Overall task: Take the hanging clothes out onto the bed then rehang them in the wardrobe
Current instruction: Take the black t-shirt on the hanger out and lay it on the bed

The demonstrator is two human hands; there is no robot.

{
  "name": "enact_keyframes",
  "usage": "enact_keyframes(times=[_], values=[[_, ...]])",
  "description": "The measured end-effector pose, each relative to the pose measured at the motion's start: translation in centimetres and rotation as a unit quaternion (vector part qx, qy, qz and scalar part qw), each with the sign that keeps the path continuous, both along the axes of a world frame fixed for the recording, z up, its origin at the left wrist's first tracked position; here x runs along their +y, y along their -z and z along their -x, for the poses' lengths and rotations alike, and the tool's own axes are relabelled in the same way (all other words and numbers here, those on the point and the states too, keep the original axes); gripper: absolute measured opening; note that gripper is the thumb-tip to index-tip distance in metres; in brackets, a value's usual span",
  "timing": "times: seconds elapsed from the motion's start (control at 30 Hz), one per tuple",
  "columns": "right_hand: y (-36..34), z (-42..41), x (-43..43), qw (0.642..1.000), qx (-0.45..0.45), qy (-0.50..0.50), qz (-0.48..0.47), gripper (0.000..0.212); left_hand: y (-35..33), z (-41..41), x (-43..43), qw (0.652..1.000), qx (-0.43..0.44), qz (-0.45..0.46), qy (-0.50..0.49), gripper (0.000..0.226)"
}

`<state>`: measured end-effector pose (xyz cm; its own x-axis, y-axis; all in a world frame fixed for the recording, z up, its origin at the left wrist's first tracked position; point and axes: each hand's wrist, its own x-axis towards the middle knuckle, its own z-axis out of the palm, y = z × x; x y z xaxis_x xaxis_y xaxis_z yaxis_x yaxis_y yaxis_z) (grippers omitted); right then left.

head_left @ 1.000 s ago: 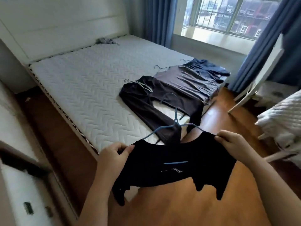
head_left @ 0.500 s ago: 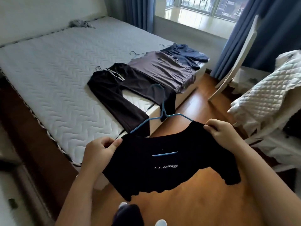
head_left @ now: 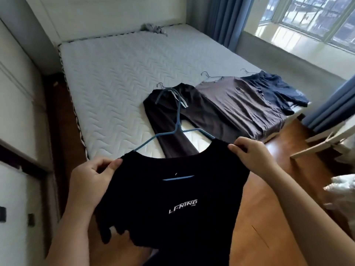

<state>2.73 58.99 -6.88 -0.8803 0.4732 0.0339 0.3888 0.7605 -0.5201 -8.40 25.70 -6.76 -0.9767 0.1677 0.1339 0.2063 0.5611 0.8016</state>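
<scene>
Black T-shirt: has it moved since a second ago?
Yes. The black T-shirt went forward over the bed: its blue hanger hook now reaches the black trousers' waistband, earlier only their legs.

Bare left hand (head_left: 90, 181), bare right hand (head_left: 253, 156), uncovered forearms (head_left: 71, 233)

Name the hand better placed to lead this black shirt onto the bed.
Left, probably: the left hand grips the shirt shoulder nearest the bare mattress; the right hand faces the trousers.
</scene>
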Motion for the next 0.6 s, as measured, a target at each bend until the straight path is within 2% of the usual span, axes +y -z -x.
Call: enact_keyframes(times=[0.27, 0.37, 0.47, 0.6], values=[[1.5, 18.9, -0.1, 0.995, -0.039, -0.088, 0.036, 0.026, 3.5, 13.6, -1.7, 0.995, -0.047, -0.001, -0.086, 0.026], [2.6, 24.3, -0.1, 0.991, -0.057, -0.119, 0.034, 0.023, 4.9, 16.8, -2.4, 0.991, -0.065, 0.004, -0.115, 0.026], [3.8, 28.6, 0.0, 0.987, -0.078, -0.135, 0.041, 0.030, 5.7, 19.1, -2.2, 0.987, -0.072, 0.008, -0.145, 0.025], [5.0, 33.4, 0.3, 0.983, -0.086, -0.153, 0.060, 0.018, 6.2, 21.6, -2.2, 0.981, -0.089, 0.022, -0.172, 0.024]])
